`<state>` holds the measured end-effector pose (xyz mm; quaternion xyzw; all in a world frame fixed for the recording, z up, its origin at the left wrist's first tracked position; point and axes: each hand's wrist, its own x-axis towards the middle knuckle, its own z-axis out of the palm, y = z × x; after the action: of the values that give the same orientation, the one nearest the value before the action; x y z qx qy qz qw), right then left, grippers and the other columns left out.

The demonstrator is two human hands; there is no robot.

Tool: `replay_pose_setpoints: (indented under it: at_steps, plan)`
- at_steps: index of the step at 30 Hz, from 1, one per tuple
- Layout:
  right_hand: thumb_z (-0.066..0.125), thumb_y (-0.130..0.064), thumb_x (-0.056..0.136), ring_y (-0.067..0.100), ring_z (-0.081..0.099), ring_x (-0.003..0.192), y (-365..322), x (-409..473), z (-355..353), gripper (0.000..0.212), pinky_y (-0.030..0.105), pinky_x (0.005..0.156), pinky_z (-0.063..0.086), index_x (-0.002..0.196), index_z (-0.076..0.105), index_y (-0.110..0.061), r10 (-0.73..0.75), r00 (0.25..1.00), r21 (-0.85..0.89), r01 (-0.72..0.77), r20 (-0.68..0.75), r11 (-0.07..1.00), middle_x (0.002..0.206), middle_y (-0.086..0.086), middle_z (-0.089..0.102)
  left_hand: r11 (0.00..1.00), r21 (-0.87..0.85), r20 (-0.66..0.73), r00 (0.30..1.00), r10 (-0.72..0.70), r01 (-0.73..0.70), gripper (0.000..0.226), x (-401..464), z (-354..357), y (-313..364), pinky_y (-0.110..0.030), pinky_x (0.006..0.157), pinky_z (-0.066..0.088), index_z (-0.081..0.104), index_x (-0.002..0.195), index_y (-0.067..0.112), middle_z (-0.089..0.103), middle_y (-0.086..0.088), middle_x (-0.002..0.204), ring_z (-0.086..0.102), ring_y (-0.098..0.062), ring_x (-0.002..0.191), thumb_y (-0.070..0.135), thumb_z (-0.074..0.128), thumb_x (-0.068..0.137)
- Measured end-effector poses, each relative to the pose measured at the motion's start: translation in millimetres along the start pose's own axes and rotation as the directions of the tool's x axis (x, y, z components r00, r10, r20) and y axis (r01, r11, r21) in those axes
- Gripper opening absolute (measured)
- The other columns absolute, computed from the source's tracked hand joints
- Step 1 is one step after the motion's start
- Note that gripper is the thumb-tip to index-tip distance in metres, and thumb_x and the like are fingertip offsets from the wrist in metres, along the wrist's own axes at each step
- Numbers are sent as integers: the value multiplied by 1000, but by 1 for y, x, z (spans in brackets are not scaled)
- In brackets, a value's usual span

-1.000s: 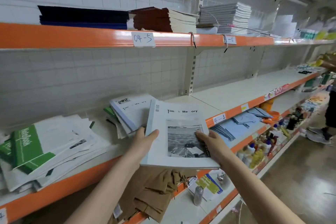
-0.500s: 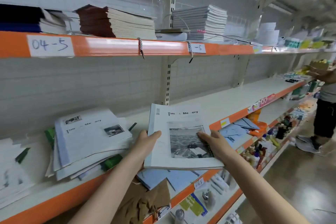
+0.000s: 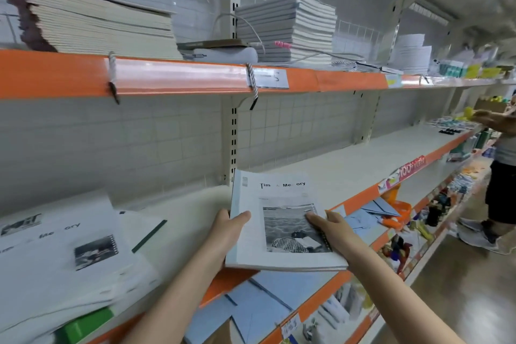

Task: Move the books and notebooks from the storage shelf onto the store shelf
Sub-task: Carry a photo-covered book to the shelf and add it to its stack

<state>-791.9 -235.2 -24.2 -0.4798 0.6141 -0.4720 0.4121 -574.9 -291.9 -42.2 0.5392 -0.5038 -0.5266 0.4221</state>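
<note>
I hold a small stack of white "Time & Memory" notebooks (image 3: pixel 279 220) level, over the front edge of the middle shelf (image 3: pixel 349 167). My left hand (image 3: pixel 226 234) grips its left edge, thumb on the cover. My right hand (image 3: pixel 332 227) grips the right, spiral-bound edge with fingers on the cover photo. A loose pile of the same notebooks (image 3: pixel 64 257) lies on the shelf at the lower left, with a green notebook (image 3: pixel 83 325) under it.
The top shelf carries stacks of notebooks (image 3: pixel 100 25) and grey books (image 3: pixel 290 28), with a cable and a white device between them. Blue envelopes (image 3: pixel 251 304) and small goods fill the lower shelves. Another person (image 3: pixel 499 176) stands at the far right of the aisle.
The view has swung right along the shelf; the loose notebook pile slid towards the left edge. Both hands keep the same grip on the stack, now in front of the bare shelf section.
</note>
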Motion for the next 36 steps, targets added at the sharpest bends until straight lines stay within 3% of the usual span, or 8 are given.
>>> replay_pose_setpoints:
  at_steps: [4, 8, 12, 16, 21, 26, 32, 36]
  plan:
    - [54, -22, 96, 10, 58, 42, -6, 43, -17, 25, 22, 42, 45, 83, 60, -1, -12, 1000, -3, 12, 26, 1000, 56, 0, 64, 1000, 2, -11, 1000, 1, -1, 34, 43, 21, 8, -30, 68, 51, 55, 117, 7, 65, -13, 108, 65, -26, 92, 30, 59, 91]
    - [56, -24, 95, 9, 49, 37, -11, 80, -32, 30, 25, 43, 44, 73, 48, -6, -1, 1000, -14, 1, 24, 1000, 50, -2, 51, 1000, -5, -16, 1000, -1, 1, 36, 79, 40, 16, -32, 73, 52, 55, 118, 7, 65, -12, 107, 65, -27, 94, 29, 60, 91]
    - [53, -19, 97, 6, 46, 31, -14, 106, -45, 34, 18, 36, 36, 65, 46, -9, -9, 999, 5, 9, 33, 1000, 40, -8, 50, 1000, -17, -9, 1000, -3, 3, 37, 107, 56, 23, -34, 76, 54, 53, 121, 10, 65, -10, 108, 65, -27, 94, 30, 60, 90]
    - [55, -20, 96, 10, 53, 37, -8, 127, -58, 25, 20, 38, 41, 77, 55, -4, 16, 999, 49, -18, 44, 999, 50, -1, 60, 1000, 1, -1, 1000, -21, 21, 38, 126, 72, 23, -39, 82, 54, 53, 121, 12, 65, -9, 108, 65, -26, 94, 33, 61, 89]
    - [54, -17, 96, 8, 55, 37, -4, 148, -74, 26, 18, 38, 43, 74, 57, -5, 30, 998, 73, -34, 53, 997, 48, -3, 61, 998, 47, -2, 999, -46, 46, 37, 143, 92, 26, -34, 73, 53, 54, 118, 10, 64, -11, 109, 64, -27, 94, 34, 59, 90]
    - [56, -22, 96, 9, 58, 40, 7, 174, -97, 24, 19, 40, 44, 88, 59, 0, 30, 998, 67, -33, 52, 997, 59, 3, 64, 997, 65, -17, 999, -45, 46, 49, 160, 115, 29, -43, 86, 53, 54, 118, 10, 64, -10, 109, 63, -29, 96, 43, 61, 83]
    - [56, -25, 95, 14, 61, 43, 21, 209, -147, 29, 21, 40, 46, 98, 62, 4, 52, 995, 64, -58, 91, 996, 70, 10, 68, 999, -1, -51, 998, -45, 45, 38, 170, 171, 39, -29, 62, 51, 53, 119, 4, 65, -14, 108, 65, -28, 90, 29, 59, 91]
    - [56, -23, 95, 20, 65, 58, 29, 233, -189, 35, 23, 48, 50, 107, 60, 10, 32, 992, 31, -36, 120, 999, 85, 19, 69, 998, -39, -107, 993, -55, 51, 37, 173, 217, 42, -27, 58, 47, 52, 117, 2, 64, -16, 108, 65, -27, 87, 28, 59, 91]
